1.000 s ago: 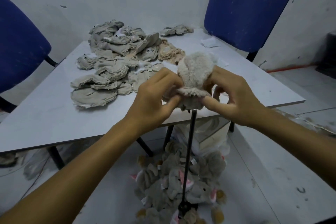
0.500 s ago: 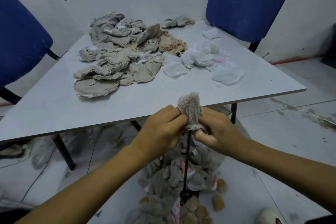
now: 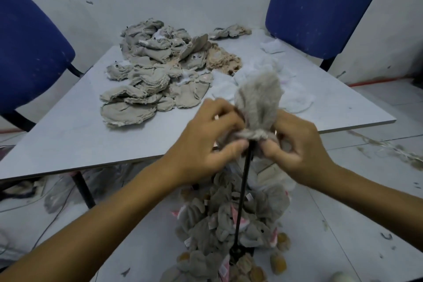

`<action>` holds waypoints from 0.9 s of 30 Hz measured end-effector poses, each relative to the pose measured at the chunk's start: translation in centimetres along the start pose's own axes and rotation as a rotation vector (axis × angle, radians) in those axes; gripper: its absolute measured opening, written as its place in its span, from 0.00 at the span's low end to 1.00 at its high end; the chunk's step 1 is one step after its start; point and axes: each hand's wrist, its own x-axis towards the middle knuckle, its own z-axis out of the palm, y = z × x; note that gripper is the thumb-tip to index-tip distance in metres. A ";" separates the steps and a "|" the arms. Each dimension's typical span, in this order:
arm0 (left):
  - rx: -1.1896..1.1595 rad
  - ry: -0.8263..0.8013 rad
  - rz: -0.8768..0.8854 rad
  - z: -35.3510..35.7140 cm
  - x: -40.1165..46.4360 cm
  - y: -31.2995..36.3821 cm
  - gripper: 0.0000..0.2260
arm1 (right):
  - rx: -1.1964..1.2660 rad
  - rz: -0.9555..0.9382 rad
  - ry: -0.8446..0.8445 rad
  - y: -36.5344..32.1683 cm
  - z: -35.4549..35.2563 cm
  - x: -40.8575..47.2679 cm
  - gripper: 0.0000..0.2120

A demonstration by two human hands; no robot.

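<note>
The fuzzy grey plush toy skin [image 3: 257, 98] stands upright over the top of a thin black metal rod [image 3: 242, 194], just before the pale grey desk [image 3: 68, 139]. Your left grip [image 3: 203, 144] and right grip [image 3: 297, 144] both pinch its bunched lower rim, one either side of the rod. Grey plush toys [image 3: 229, 224] lie heaped on the floor round the rod's foot.

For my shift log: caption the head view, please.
Left hand and right hand grip a grey plush skin atop a black rod.

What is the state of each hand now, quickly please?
Left hand: closed, pinching the lower edge of the grey plush skin.
Right hand: closed, pinching the same edge.
</note>
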 end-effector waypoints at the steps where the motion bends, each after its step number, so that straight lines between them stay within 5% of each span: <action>1: -0.055 0.045 -0.045 -0.5 1.1 0.3 0.09 | 0.057 0.027 0.032 -0.4 -0.3 1.0 0.12; 4: -0.219 0.171 -0.127 -1.2 3.2 0.7 0.04 | 0.281 0.149 -0.029 -0.6 -1.2 3.6 0.12; 7: -0.336 0.302 -0.218 -1.4 4.0 0.1 0.03 | 0.429 0.232 -0.297 0.6 -2.6 5.4 0.21; 9: -0.541 0.273 -0.375 -1.6 4.4 -0.7 0.03 | 0.499 0.281 -0.428 1.5 -3.3 6.1 0.19; 12: -0.756 0.227 -0.593 -0.7 5.3 -2.1 0.09 | 0.686 0.368 -0.470 2.7 -2.5 6.4 0.16; 17: -0.894 0.218 -0.725 0.8 6.6 -3.3 0.11 | 1.125 0.595 -0.470 4.4 -1.4 6.9 0.32; 22: -0.832 0.212 -0.719 2.0 6.7 -3.4 0.13 | 0.811 0.668 -0.208 4.5 0.0 6.9 0.18; 27: -1.006 0.299 -0.731 2.3 7.1 -3.3 0.12 | 0.616 0.676 0.009 4.1 1.7 6.9 0.08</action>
